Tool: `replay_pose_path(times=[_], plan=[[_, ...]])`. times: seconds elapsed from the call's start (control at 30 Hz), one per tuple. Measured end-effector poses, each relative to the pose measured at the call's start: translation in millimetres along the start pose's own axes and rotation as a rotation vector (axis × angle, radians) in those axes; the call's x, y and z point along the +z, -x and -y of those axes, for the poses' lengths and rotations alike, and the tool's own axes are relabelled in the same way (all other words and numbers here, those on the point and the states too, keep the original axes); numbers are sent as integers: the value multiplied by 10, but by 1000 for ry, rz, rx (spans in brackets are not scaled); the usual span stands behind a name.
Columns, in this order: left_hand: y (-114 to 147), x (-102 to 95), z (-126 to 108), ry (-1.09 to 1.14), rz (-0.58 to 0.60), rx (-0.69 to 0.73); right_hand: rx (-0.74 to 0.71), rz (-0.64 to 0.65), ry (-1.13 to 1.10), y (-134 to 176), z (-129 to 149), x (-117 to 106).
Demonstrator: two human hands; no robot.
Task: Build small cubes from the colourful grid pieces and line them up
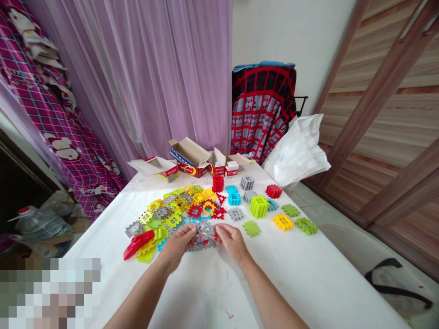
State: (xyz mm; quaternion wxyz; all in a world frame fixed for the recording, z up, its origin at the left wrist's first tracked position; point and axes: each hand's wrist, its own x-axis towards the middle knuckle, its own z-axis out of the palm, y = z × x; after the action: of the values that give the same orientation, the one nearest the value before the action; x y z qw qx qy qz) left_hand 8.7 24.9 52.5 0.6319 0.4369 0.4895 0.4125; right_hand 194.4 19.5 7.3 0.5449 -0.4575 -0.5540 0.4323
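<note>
My left hand (179,243) and my right hand (233,242) face each other over the near side of the table. Thumbs and fingers of both pinch a grey notched plastic building piece (206,229) between them. Beneath it lie more grey, red and blue pieces, partly hidden by the hands. To the left spreads a pile of yellow, green, grey and red notched pieces (173,220), with a red boat-like part (138,244) at its near edge. A green piece (252,229) lies flat to the right of my right hand.
Stacked pieces stand on the right: green (259,207), blue (234,197), grey (247,183) and red (273,191). A yellow piece (283,222) lies nearby. Opened cardboard boxes (192,157) line the back edge. A white bag (297,151) stands beyond the right edge.
</note>
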Motion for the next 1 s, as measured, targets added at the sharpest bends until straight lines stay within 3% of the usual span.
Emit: replay_pose_path(times=[0.17,0.37,0.53,0.77,0.9,1.0], plan=[[-56,115,72,52,-76,60,11,70,4,20,38,20],[-187,141,191,39,-209,163,-289,-17,325,72,39,70],[-233,-98,252,-56,-345,270,-357,-35,503,63,-32,16],[-72,-493,305,-298,-501,464,-384,-7,679,86,-57,14],[-11,-663,325,-494,-585,666,-441,70,744,54,15,110],[-8,-737,364,-685,-621,818,-390,152,831,2,85,213]])
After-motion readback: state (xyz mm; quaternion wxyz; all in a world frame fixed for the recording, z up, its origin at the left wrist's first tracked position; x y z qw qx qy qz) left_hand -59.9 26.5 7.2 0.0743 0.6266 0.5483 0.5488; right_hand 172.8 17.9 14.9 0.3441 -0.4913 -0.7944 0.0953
